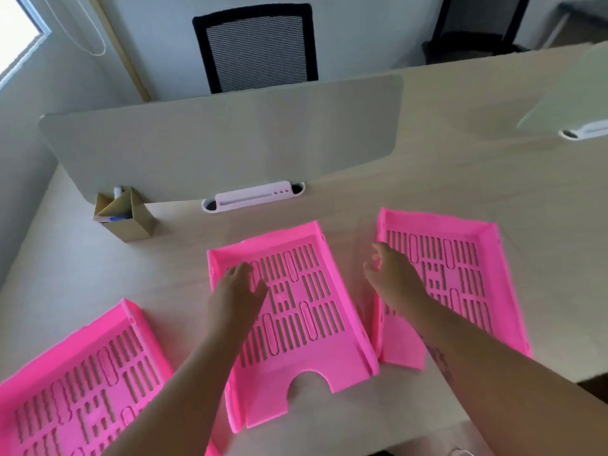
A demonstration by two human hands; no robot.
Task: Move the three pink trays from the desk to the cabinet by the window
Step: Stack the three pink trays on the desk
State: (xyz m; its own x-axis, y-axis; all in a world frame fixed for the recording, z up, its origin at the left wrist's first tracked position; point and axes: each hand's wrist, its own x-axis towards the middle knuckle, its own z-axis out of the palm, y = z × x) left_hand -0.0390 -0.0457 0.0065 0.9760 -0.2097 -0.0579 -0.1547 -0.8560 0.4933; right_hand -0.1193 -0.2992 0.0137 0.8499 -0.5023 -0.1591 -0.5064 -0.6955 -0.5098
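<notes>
Three pink slotted trays lie flat on the light wooden desk (427,179). The left tray (75,383) is at the near left, partly cut off by the frame. The middle tray (306,311) sits in front of me. The right tray (460,268) lies beside it. My left hand (238,291) hovers over the middle tray's left side, fingers apart, holding nothing. My right hand (391,274) is over the gap between the middle and right trays, at the right tray's left rim, fingers loosely spread and empty.
A grey divider screen (223,136) stands across the desk behind the trays, with a white clamp (253,195) at its base. A small cardboard box (126,212) with pens stands at the left. A black mesh chair (260,47) is beyond the screen; a window (16,31) at far left.
</notes>
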